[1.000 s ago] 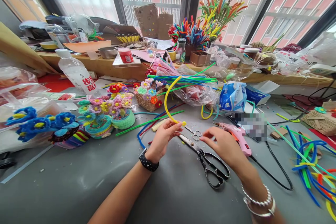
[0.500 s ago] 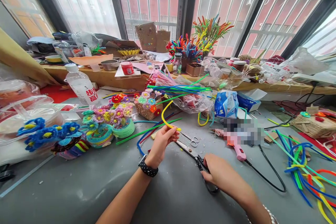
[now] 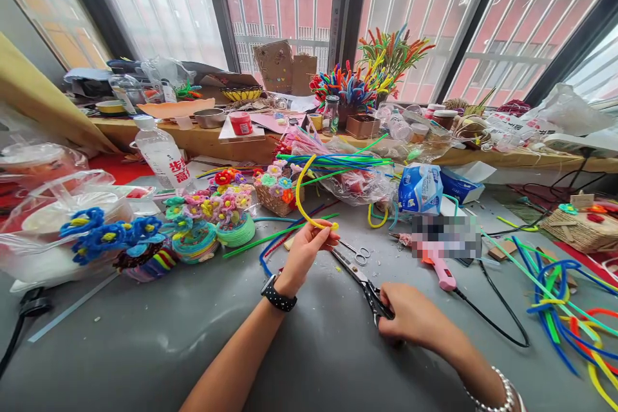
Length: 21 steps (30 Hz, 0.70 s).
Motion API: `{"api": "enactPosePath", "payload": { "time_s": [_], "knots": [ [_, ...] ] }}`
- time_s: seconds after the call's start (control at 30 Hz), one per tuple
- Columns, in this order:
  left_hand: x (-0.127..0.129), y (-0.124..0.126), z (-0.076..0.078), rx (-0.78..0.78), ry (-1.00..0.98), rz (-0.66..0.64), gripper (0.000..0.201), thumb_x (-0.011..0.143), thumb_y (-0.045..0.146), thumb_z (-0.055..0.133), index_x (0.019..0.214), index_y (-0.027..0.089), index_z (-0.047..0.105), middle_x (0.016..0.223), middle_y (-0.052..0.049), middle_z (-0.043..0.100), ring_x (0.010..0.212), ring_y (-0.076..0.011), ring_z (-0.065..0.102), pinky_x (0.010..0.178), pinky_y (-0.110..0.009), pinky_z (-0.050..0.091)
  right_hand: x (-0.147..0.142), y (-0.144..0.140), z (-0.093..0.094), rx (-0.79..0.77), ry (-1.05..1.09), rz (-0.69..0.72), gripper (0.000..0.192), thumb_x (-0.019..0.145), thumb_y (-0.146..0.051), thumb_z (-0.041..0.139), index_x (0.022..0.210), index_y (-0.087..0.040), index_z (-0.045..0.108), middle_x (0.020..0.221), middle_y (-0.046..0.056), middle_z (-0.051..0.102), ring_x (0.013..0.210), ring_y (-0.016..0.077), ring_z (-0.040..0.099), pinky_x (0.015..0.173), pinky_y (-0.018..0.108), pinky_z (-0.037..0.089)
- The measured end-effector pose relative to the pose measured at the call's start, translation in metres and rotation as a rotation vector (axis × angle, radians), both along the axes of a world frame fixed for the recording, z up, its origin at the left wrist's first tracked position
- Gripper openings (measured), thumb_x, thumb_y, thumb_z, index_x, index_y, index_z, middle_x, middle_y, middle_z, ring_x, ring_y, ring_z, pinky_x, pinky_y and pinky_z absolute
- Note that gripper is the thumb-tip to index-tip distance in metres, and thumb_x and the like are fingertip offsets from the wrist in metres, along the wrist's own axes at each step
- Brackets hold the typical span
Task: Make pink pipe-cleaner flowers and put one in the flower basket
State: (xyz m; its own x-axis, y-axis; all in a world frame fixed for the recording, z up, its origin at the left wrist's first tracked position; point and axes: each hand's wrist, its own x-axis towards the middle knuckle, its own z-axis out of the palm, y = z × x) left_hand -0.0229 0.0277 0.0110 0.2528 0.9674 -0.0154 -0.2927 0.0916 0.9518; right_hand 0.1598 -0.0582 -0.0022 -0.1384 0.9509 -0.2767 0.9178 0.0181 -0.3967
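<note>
You sit at a grey table [image 3: 145,341] that is full of craft materials, with a wooden shelf [image 3: 203,132] along the far side under the windows. On the left there is a plastic bag [image 3: 53,206] with blue flowers [image 3: 109,235] lying against it, and a water bottle [image 3: 161,154] stands behind them. Near the middle you see small pots of flowers [image 3: 212,219] and a bag of stems [image 3: 347,170]. A pink glue gun [image 3: 437,270] lies to the right, and loose stems [image 3: 564,296] are at the far right.

Your left hand [image 3: 304,254] is lifted above the table and pinches the near end of a yellow stem [image 3: 302,190], which curves up and away from you. Your right hand [image 3: 410,318] rests on the table and is closed around the handles of the black scissors [image 3: 360,278]; their blades point far and left, toward the left hand. Small scissors [image 3: 355,254] lie just beside the blades.
</note>
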Motion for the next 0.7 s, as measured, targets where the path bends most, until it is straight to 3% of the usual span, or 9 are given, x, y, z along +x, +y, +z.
{"api": "enactPosePath", "payload": {
  "time_s": [0.17, 0.27, 0.33, 0.47, 0.6, 0.7],
  "knots": [
    [-0.005, 0.005, 0.000, -0.025, 0.018, 0.082, 0.029, 0.069, 0.040, 0.057, 0.076, 0.012, 0.059, 0.073, -0.006, 0.064, 0.065, -0.0134, 0.059, 0.061, -0.024, 0.045, 0.018, 0.007, -0.011, -0.411, 0.714, -0.149, 0.022, 0.072, -0.037, 0.048, 0.075, -0.015, 0.047, 0.053, -0.002, 0.057, 0.035, 0.0048, 0.039, 0.036, 0.017, 0.021],
    [-0.007, 0.008, 0.000, -0.019, -0.016, 0.150, 0.026, 0.068, 0.037, 0.059, 0.077, 0.013, 0.059, 0.076, -0.005, 0.065, 0.064, -0.0117, 0.058, 0.060, -0.022, 0.044, 0.021, 0.000, -0.015, -0.441, 0.963, -0.231, 0.036, 0.073, -0.048, 0.050, 0.072, -0.012, 0.051, 0.055, 0.000, 0.060, 0.030, 0.0012, 0.033, 0.034, 0.016, 0.019],
    [-0.008, 0.008, 0.001, -0.027, -0.028, 0.171, 0.025, 0.067, 0.036, 0.060, 0.077, 0.014, 0.058, 0.077, -0.004, 0.065, 0.064, -0.0111, 0.058, 0.060, -0.022, 0.044, 0.020, -0.007, -0.014, -0.442, 1.092, -0.303, 0.039, 0.074, -0.049, 0.049, 0.070, -0.011, 0.052, 0.061, 0.004, 0.063, 0.033, 0.0011, 0.037, 0.035, 0.015, 0.025],
    [-0.008, 0.008, 0.003, -0.057, -0.027, 0.182, 0.024, 0.065, 0.035, 0.061, 0.074, 0.014, 0.059, 0.074, -0.004, 0.065, 0.061, -0.0103, 0.056, 0.060, -0.022, 0.043, 0.016, -0.020, -0.005, -0.513, 1.281, -0.447, 0.034, 0.074, -0.044, 0.052, 0.065, -0.011, 0.054, 0.072, 0.009, 0.065, 0.057, 0.0087, 0.058, 0.052, 0.017, 0.042],
    [-0.008, 0.008, 0.003, -0.058, -0.028, 0.189, 0.025, 0.064, 0.038, 0.061, 0.072, 0.014, 0.059, 0.071, -0.003, 0.064, 0.059, -0.0099, 0.056, 0.058, -0.022, 0.042, 0.011, -0.026, 0.002, -0.503, 1.308, -0.389, 0.034, 0.075, -0.042, 0.051, 0.060, -0.012, 0.052, 0.067, 0.009, 0.065, 0.058, 0.0114, 0.061, 0.053, 0.019, 0.045],
    [-0.009, 0.009, 0.001, -0.046, -0.044, 0.242, 0.027, 0.065, 0.041, 0.059, 0.072, 0.015, 0.058, 0.069, -0.001, 0.063, 0.055, -0.0085, 0.054, 0.058, -0.022, 0.043, 0.005, -0.029, 0.000, -0.620, 1.332, -0.427, 0.033, 0.076, -0.042, 0.050, 0.061, -0.013, 0.049, 0.071, 0.010, 0.066, 0.061, 0.0130, 0.063, 0.053, 0.019, 0.046]
  ]
}}
